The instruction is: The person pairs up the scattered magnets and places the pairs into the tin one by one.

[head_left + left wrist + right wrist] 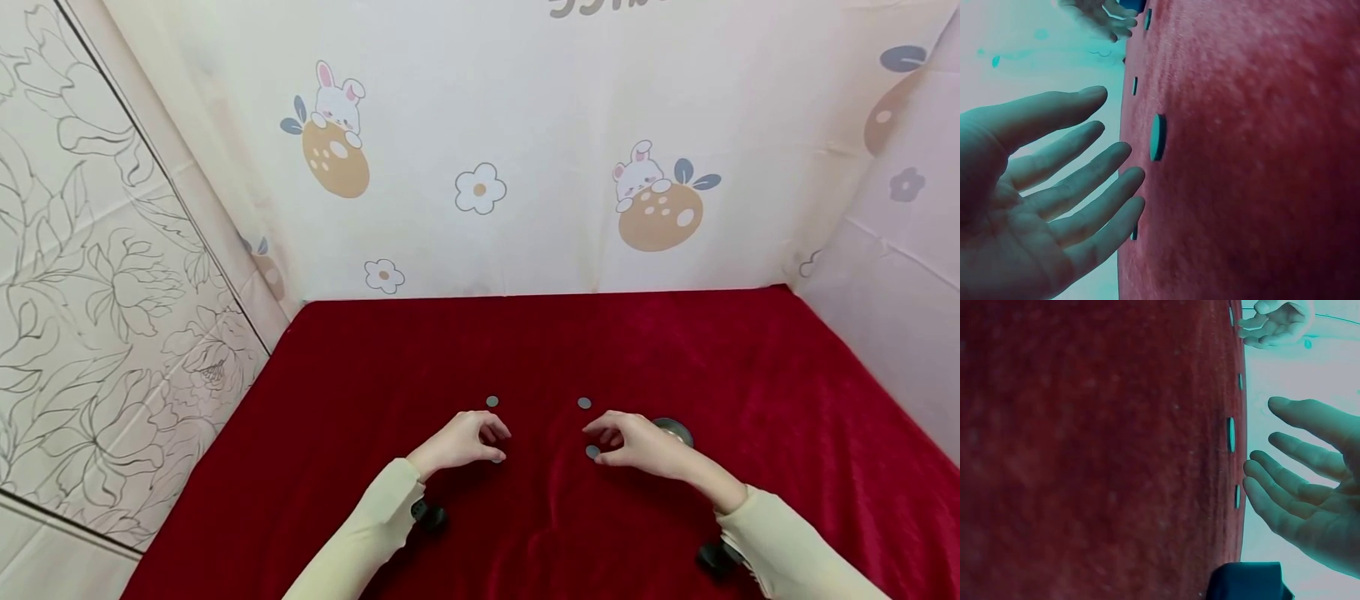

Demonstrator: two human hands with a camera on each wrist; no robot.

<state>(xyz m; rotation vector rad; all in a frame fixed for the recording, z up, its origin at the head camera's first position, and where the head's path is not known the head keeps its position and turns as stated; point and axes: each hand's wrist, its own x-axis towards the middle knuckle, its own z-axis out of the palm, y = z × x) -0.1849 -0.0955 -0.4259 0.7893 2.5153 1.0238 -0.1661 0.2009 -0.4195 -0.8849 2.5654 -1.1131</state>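
Several small grey discs lie flat on the red cloth. My left hand [467,440] hovers with fingers loosely bent and nothing in them. One far disc [492,401] lies just beyond it, and a nearer disc [1158,137] sits beside its fingertips, mostly covered by the hand in the head view. Opposite, my right hand [637,443] is also relaxed, palm facing inward, holding nothing. Near its thumb lies another disc [592,452]; past its fingers is a farther disc [584,402]. A round, dark-rimmed container [673,431] shows behind the right hand, partly hidden by it.
Red velvet cloth [540,350] covers the table. A pale printed curtain [555,167] hangs along the back edge, with a flower-patterned panel [105,275] at left and another curtain [900,292] at right. Both wrists carry small black devices, the left one [430,517] under the sleeve.
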